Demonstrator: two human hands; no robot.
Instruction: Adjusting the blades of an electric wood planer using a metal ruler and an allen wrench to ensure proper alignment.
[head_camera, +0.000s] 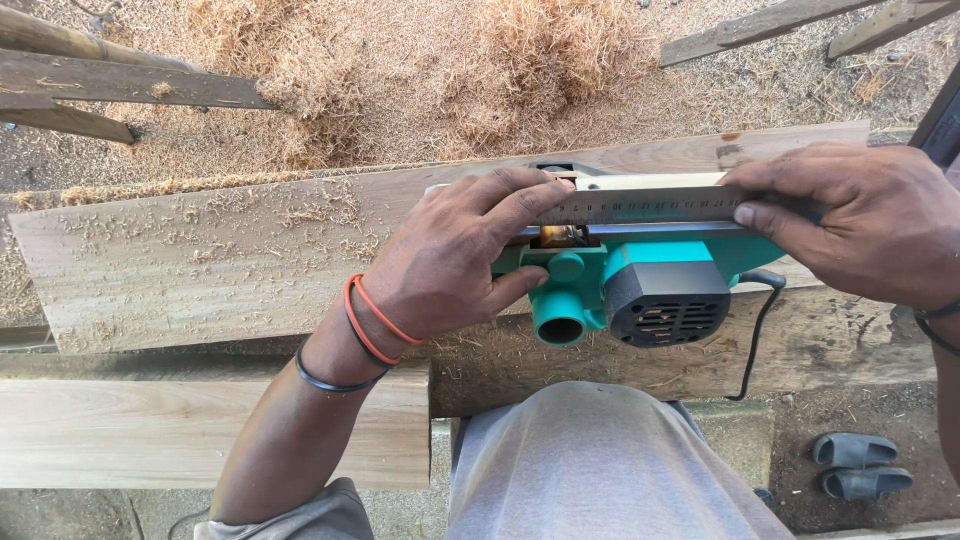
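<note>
A single head-worn camera looks steeply down from close above, over the person's lap, at a wide plank (200, 260) (it spans the frame left to right). The view faces forward onto sawdust-strewn ground (420, 70) beyond, with no second view to share.

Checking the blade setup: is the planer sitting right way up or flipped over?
Flipped over. The teal planer lies sole-up on the plank, a steel ruler laid along the sole under both hands.
</note>
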